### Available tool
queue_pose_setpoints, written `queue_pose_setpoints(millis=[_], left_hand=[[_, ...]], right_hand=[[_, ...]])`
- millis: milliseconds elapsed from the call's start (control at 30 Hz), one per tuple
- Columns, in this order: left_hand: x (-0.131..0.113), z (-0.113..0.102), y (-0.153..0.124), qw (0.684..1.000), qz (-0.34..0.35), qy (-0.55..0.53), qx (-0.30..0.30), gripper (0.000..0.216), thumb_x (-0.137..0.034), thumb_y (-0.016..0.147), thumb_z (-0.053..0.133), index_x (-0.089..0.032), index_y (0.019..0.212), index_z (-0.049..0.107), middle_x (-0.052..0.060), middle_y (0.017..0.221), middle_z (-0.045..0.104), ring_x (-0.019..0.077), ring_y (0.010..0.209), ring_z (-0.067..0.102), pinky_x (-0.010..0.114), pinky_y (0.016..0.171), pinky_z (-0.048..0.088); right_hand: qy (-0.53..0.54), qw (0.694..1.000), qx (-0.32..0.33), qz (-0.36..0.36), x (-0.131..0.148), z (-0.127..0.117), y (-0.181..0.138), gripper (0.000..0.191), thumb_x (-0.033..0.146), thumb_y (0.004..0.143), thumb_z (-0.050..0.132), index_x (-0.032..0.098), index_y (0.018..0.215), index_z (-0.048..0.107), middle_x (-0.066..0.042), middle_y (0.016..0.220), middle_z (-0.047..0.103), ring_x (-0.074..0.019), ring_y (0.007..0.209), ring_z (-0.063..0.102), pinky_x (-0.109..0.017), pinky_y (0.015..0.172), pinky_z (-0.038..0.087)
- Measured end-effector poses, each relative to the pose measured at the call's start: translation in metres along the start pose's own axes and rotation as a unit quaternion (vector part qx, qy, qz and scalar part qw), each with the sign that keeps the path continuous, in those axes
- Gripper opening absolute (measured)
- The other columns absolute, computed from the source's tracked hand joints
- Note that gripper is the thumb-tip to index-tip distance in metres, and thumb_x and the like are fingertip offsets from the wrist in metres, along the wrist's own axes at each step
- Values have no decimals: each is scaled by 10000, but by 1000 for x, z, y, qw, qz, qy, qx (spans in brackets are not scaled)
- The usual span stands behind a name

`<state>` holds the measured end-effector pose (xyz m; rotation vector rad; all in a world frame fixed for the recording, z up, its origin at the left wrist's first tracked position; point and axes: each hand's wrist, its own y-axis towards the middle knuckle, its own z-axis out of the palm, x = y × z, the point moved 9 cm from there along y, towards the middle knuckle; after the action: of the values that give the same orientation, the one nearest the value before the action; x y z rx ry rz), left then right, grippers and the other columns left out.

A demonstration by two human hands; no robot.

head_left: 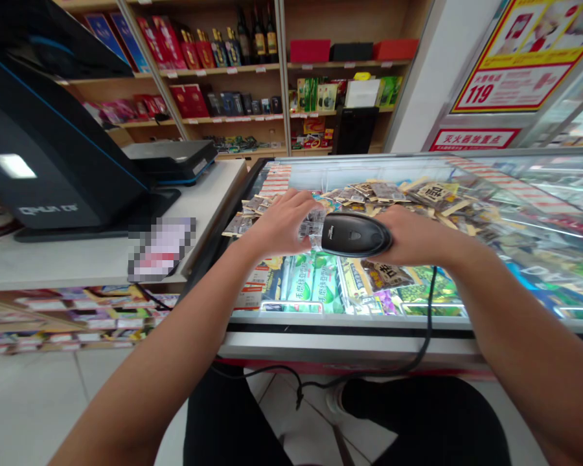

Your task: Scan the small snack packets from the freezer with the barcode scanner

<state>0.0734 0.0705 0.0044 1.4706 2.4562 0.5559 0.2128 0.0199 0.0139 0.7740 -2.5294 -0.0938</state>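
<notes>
Forearms (184, 336) of mine reach out from below, over my black-clad legs (432, 414), toward the middle of the view. My right hand (405, 236) is closed around the barcode scanner (354, 235), though the scanner's head hides most of my fingers. It is glossy black and rounded, with small pale lettering and a button-like mark on top; I hold it above the display case's contents, and a black cable (428, 343) hangs below my right hand. My left hand (287, 225) curls, thumb and fingers pinching a clear plastic item (312, 226) just beside the scanner's head; I cannot tell what it is.

Below, the long display case (359, 343) holds many packets: pale green ones (298, 285) near the front, and brown-and-tan ones (432, 192) heaped toward the back. Behind it, wooden shelves (282, 77) hold dark bottles (258, 39) and red boxes (309, 50).
</notes>
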Motion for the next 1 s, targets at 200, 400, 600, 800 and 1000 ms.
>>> queue_pose_setpoints(millis=[200,400,600,800,1000], left_hand=[[15,-9,1,994,-82,63,-20,588,-347,815,726,-206,1361,559,126,1391,598,347,1311,494,499,1115,402],[76,-25,-26,926,-335,167,-57,426,-510,872,638,-188,1147,680,183,1131,706,440,1223,531,592,979,477],[95,-12,-38,900,-393,189,2,481,-577,902,559,-155,1106,668,220,1108,714,450,1228,534,595,974,486],[62,-15,-21,938,-308,159,-23,522,-504,919,604,-135,1288,602,242,1411,568,460,1338,465,612,1045,433],[-47,37,3,991,-69,-74,84,580,-619,949,568,-169,1313,600,161,1346,627,329,1263,550,502,1091,453]], right_hand=[[18,997,-63,35,-15,-13,-4,138,325,689,726,211,717,654,-22,679,671,-182,614,569,-320,609,432],[116,973,-147,135,-44,-30,-13,244,407,795,758,216,736,619,-31,537,569,-186,517,516,-347,515,434],[172,958,-186,136,-59,-35,-16,375,545,883,707,228,724,588,-30,515,549,-155,460,470,-346,476,437],[218,937,-231,145,-70,-39,-16,320,496,841,778,228,816,604,-10,552,549,-153,467,496,-327,463,422],[198,956,-150,153,-63,-35,-15,319,453,852,763,211,723,600,-15,533,553,-146,461,488,-328,480,413]])
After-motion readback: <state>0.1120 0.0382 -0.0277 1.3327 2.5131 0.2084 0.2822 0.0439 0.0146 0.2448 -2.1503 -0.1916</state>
